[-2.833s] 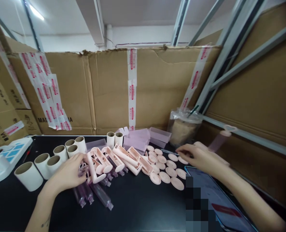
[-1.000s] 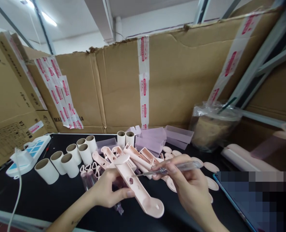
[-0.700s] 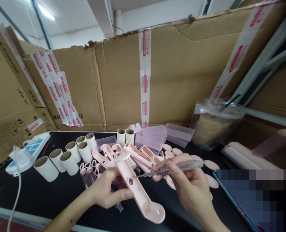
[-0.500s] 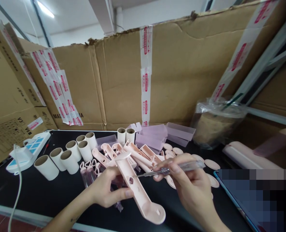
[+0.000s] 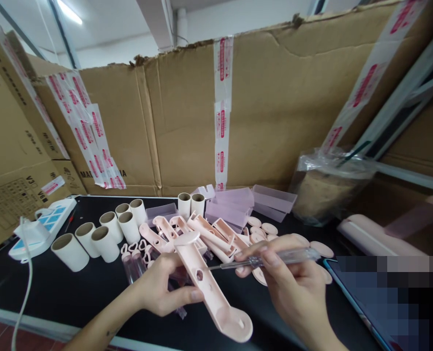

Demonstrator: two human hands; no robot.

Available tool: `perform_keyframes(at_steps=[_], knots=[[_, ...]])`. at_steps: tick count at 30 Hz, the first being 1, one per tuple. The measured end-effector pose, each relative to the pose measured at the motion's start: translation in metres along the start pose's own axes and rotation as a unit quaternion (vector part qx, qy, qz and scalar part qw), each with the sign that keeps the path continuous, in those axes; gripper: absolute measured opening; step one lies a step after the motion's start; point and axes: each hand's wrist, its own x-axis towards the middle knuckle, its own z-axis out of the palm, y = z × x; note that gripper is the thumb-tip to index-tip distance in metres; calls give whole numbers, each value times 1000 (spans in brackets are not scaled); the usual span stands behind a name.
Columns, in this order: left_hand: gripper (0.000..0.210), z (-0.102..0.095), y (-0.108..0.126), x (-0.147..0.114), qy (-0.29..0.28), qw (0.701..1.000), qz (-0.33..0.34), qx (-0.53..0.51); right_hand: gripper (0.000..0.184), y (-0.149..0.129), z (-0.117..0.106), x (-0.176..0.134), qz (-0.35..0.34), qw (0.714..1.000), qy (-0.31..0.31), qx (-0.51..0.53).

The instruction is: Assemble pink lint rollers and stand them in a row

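Your left hand [image 5: 165,287] grips the pink holder [image 5: 216,297] above the black table [image 5: 55,297], your right hand [image 5: 292,282] grasps the screwdriver [image 5: 254,262] near its hole [image 5: 199,275] — contact is hard to tell — so this one seems unfinished, with other pink parts [image 5: 209,231] lying beyond.

Pale pink trough-shaped part [image 5: 213,295] slanting in your left hand [image 5: 165,287], clear-handled screwdriver [image 5: 254,262] in your right hand [image 5: 292,285], tip near the part's hole

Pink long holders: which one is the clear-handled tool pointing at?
The holder gripped by the left hand, nearest the camera; the other holders lie heaped behind it, in neither hand.
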Motion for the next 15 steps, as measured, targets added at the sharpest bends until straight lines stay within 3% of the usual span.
perform_keyframes(at_steps=[15], knots=[[32, -2, 2, 2, 4, 1000, 9, 6, 7, 1, 0, -4, -2, 1000, -15, -8]])
